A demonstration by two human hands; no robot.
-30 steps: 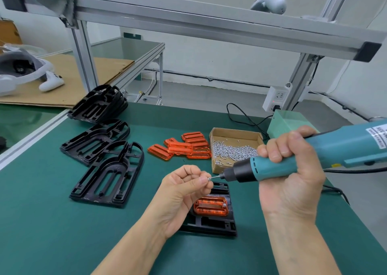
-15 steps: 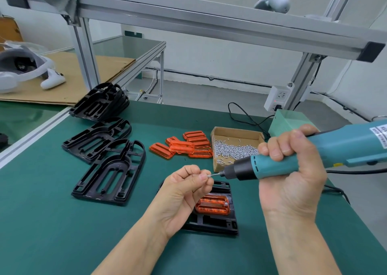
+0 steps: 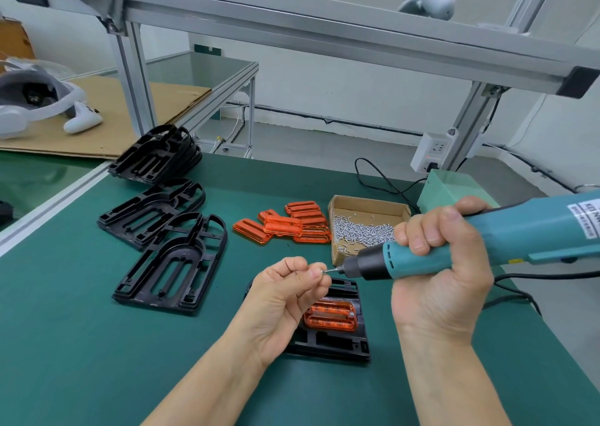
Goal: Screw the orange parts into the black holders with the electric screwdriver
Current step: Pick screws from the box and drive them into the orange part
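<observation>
My right hand (image 3: 441, 273) grips a teal electric screwdriver (image 3: 480, 240), held level above the bench with its bit pointing left. My left hand (image 3: 285, 292) pinches a small silver screw (image 3: 323, 271) between thumb and forefinger, right at the bit's tip. Below both hands lies a black holder (image 3: 337, 344) with an orange part (image 3: 331, 316) seated in it; my left hand hides the holder's left side. A pile of loose orange parts (image 3: 285, 226) rests further back. More black holders (image 3: 172, 263) lie at the left.
A cardboard box (image 3: 367, 206) of silver screws stands behind the screwdriver. A stack of black holders (image 3: 156, 156) sits at the far left. A green box (image 3: 451, 192) and cables lie at the back right. An aluminium frame (image 3: 292, 26) crosses overhead.
Both hands have stayed nearly in place, screw still at the bit's tip. The view has shifted slightly.
</observation>
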